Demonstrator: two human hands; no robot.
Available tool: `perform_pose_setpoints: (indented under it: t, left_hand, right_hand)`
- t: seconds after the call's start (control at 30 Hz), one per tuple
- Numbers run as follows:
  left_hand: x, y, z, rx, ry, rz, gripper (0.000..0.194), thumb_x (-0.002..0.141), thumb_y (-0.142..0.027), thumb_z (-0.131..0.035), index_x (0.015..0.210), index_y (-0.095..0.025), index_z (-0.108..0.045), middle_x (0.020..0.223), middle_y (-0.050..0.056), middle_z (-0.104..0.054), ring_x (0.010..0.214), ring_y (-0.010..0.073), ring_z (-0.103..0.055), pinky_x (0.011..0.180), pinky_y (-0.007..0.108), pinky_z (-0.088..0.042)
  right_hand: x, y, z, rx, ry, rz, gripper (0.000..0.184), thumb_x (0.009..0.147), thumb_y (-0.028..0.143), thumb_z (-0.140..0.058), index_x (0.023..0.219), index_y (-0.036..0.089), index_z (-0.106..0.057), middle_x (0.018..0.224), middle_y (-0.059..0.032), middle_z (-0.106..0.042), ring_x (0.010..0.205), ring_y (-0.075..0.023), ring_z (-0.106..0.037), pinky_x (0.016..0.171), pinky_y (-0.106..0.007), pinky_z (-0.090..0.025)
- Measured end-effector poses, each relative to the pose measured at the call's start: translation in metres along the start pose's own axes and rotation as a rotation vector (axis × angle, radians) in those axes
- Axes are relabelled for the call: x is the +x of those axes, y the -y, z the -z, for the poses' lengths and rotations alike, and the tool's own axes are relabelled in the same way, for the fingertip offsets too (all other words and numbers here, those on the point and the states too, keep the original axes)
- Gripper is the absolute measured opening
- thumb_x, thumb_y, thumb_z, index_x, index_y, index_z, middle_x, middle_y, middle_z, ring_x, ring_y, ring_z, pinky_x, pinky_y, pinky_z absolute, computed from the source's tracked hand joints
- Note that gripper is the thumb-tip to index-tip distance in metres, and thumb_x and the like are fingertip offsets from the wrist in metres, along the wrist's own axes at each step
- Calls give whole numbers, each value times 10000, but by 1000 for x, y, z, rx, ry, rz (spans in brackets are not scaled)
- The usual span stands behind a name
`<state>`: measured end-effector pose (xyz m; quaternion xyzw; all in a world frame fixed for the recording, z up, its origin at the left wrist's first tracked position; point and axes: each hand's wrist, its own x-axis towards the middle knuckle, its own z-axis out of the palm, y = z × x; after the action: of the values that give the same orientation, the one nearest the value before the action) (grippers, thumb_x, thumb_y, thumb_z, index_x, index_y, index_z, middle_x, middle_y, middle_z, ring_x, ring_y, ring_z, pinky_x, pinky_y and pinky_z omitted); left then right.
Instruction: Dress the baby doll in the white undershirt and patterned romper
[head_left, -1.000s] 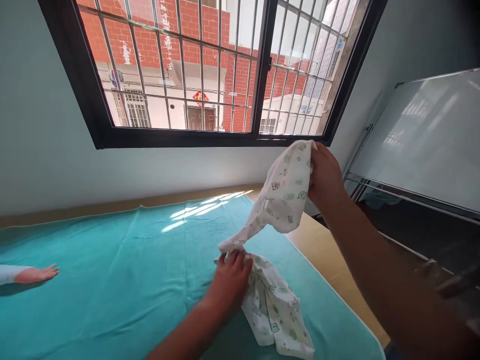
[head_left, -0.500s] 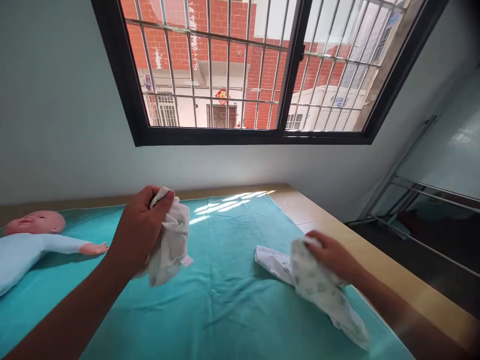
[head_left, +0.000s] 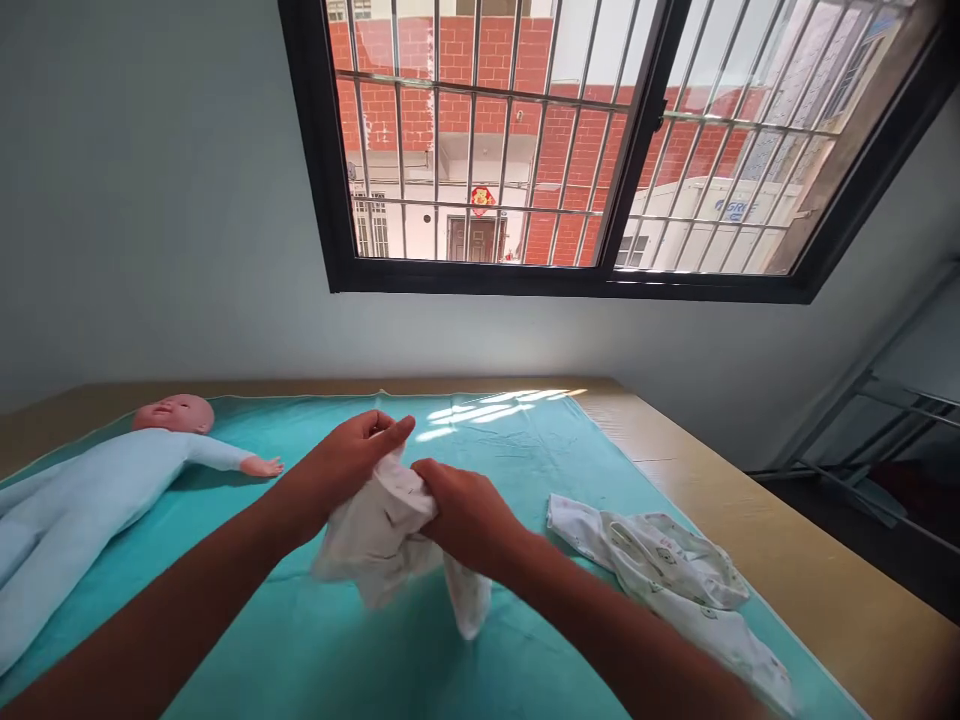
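Both my hands grip one small white printed baby garment (head_left: 379, 535) above the teal cloth (head_left: 480, 440). My left hand (head_left: 352, 460) pinches its upper left edge. My right hand (head_left: 465, 515) is closed on its right side, and a loose end hangs down below it. A second white printed garment (head_left: 667, 565) lies crumpled on the teal cloth to the right, untouched. A baby doll (head_left: 112, 480) in a pale blue suit lies on its back at the left, one arm stretched toward my hands.
The teal cloth covers a wooden table (head_left: 750, 500) whose bare edge runs along the right. A barred window (head_left: 570, 140) is in the wall behind. A metal rack (head_left: 885, 440) stands on the floor at the right.
My right hand let go of the second garment, left it on the cloth, and came left to grip the garment in my left hand. The view swung left, showing more of the doll.
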<state>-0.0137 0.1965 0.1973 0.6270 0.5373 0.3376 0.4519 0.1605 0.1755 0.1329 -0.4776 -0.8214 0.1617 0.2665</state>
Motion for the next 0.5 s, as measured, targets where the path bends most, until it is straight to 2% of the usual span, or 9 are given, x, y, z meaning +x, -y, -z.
perform_pose_setpoints:
  t: [0.07,0.13,0.2,0.23,0.3,0.33,0.37,0.43,0.5]
  left_hand:
    - [-12,12,20,233,67,-29,369,745,-581,-625,870,-234,-629,717,-6,-591,603,152,-514,476,204,-337]
    - [-24,26,37,420,174,-54,410,705,-535,-686,1030,-289,-640,786,3,-649,667,190,-572,504,213,-343]
    - [-33,43,46,563,254,-77,499,670,-412,-725,1150,-346,-604,845,-3,-670,710,213,-599,526,226,-340]
    - [-35,52,47,647,255,-108,481,675,-341,-705,1145,-357,-608,864,-6,-667,708,211,-596,530,234,-325]
    - [-34,65,48,853,153,-197,280,716,-242,-605,978,-316,-667,831,3,-636,633,186,-545,531,265,-275]
    - [-31,68,50,959,56,-249,169,744,-215,-551,847,-273,-672,787,16,-610,589,174,-503,535,285,-252]
    - [-27,67,53,1056,-55,-310,154,774,-196,-502,733,-235,-645,760,34,-589,574,173,-474,546,304,-243]
    - [-16,54,64,1203,-299,-453,235,823,-165,-438,664,-198,-607,813,84,-596,660,211,-498,591,338,-275]
    - [-2,26,72,1275,-515,-607,248,848,-137,-415,765,-181,-645,974,132,-617,849,280,-534,665,372,-326]
  right_hand:
    - [14,-1,5,15,107,80,231,808,231,-625,1032,249,-571,863,-1,-655,719,-167,-571,587,-242,-359]
    - [23,-5,18,-20,159,187,124,841,169,-563,942,236,-589,818,6,-631,682,-137,-534,569,-225,-331]
    - [28,-8,31,-170,115,244,182,832,65,-485,851,214,-589,780,3,-596,627,-118,-471,554,-235,-287]
    - [29,-9,37,-253,62,245,213,817,31,-457,821,204,-582,771,-2,-583,609,-116,-441,553,-247,-268]
    - [28,-11,48,-321,-66,193,228,798,17,-425,783,196,-565,767,-9,-569,611,-124,-421,567,-265,-263]
    - [25,-13,52,-278,-142,144,224,798,30,-413,770,197,-560,764,-9,-567,625,-133,-431,576,-269,-277]
    - [21,-14,55,-188,-221,83,217,796,50,-406,757,202,-557,749,-6,-563,640,-142,-446,585,-271,-295]
    - [7,-14,54,89,-355,-67,184,782,107,-418,741,213,-562,716,3,-556,657,-156,-469,590,-270,-334]
    - [-10,-9,37,421,-425,-205,124,772,182,-458,741,220,-572,694,5,-547,639,-160,-476,571,-271,-361]
